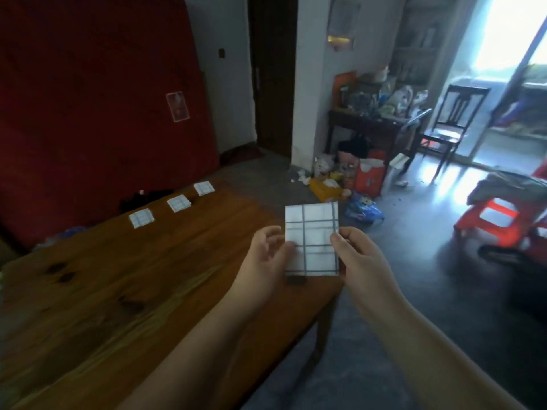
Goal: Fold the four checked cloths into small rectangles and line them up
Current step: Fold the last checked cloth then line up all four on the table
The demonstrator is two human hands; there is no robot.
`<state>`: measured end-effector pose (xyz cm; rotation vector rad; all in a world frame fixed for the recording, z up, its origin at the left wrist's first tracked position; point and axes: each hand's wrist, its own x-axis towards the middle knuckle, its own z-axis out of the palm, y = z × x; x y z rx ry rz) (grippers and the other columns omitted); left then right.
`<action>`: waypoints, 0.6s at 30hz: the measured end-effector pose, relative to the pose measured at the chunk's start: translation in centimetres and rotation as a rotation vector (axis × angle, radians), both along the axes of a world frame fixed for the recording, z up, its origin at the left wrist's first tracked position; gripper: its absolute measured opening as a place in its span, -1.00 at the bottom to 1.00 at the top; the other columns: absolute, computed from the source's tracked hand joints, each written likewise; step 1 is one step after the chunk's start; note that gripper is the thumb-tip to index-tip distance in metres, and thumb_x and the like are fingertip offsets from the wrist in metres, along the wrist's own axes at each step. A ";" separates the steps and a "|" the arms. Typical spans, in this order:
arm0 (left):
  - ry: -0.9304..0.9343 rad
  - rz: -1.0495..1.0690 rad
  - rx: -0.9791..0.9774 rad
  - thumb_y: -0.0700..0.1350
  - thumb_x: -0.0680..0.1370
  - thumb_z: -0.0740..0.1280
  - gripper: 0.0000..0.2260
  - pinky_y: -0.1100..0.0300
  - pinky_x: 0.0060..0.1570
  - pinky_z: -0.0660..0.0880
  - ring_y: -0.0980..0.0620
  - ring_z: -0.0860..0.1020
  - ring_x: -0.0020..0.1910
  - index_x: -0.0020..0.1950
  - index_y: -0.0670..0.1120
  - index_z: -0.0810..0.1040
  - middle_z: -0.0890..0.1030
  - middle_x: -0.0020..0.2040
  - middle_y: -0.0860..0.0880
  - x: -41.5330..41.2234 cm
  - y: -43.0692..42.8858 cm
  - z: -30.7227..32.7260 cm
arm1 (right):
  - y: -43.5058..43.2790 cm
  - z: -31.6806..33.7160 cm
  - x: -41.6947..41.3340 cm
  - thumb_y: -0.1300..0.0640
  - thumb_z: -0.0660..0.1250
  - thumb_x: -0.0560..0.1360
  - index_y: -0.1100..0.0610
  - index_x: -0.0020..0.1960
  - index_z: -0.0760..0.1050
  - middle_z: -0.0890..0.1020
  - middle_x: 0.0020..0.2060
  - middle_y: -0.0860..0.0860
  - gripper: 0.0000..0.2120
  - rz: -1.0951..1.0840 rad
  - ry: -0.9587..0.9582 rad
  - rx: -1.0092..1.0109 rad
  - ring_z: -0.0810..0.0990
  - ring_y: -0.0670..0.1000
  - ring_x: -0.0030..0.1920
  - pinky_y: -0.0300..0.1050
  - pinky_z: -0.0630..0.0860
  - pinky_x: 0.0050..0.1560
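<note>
I hold a white checked cloth [312, 238], folded to a flat rectangle, upright in the air over the right edge of the wooden table [124, 291]. My left hand [266, 255] pinches its left edge and my right hand [358, 255] pinches its right edge. Three small folded checked cloths lie in a slanted row along the table's far side: the nearest cloth [142, 218], the middle cloth [178, 203] and the farthest cloth [204, 188].
A red upright mattress [88, 99] leans behind the table, with a dark bundle [142, 198] at its foot. To the right lie open floor, a cluttered side table [370, 119], bags, a dark chair [450, 128] and red plastic stools [497, 223].
</note>
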<state>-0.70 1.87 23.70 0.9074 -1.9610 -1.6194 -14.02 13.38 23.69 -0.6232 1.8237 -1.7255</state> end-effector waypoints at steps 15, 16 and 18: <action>0.033 -0.325 0.243 -0.06 0.66 0.29 -0.81 -0.04 0.04 0.67 -0.03 0.72 0.00 0.15 -0.11 0.63 0.74 0.01 -0.03 -32.8 14.1 -0.9 | 18.2 -3.0 -29.2 0.06 0.30 0.66 0.06 0.06 0.62 0.71 -0.12 0.07 -0.86 -0.285 0.088 0.043 0.70 0.13 -0.05 0.07 0.68 0.01; 0.036 -0.330 0.240 -0.07 0.66 0.30 -0.80 0.02 -0.01 0.68 -0.03 0.72 -0.01 0.15 -0.14 0.63 0.74 0.00 -0.05 -34.7 14.8 -1.3 | 19.0 -3.2 -30.7 0.05 0.29 0.66 0.04 0.05 0.62 0.70 -0.13 0.06 -0.86 -0.308 0.118 0.062 0.69 0.14 -0.06 0.06 0.68 -0.01; 0.051 -0.328 0.251 -0.10 0.65 0.32 -0.79 0.10 -0.11 0.69 -0.08 0.72 -0.04 0.13 -0.21 0.63 0.73 -0.01 -0.12 -38.3 15.7 -2.4 | 20.2 -3.8 -33.6 0.03 0.28 0.66 0.04 0.04 0.61 0.68 -0.13 0.10 -0.84 -0.339 0.163 0.094 0.68 0.17 -0.07 0.17 0.68 0.02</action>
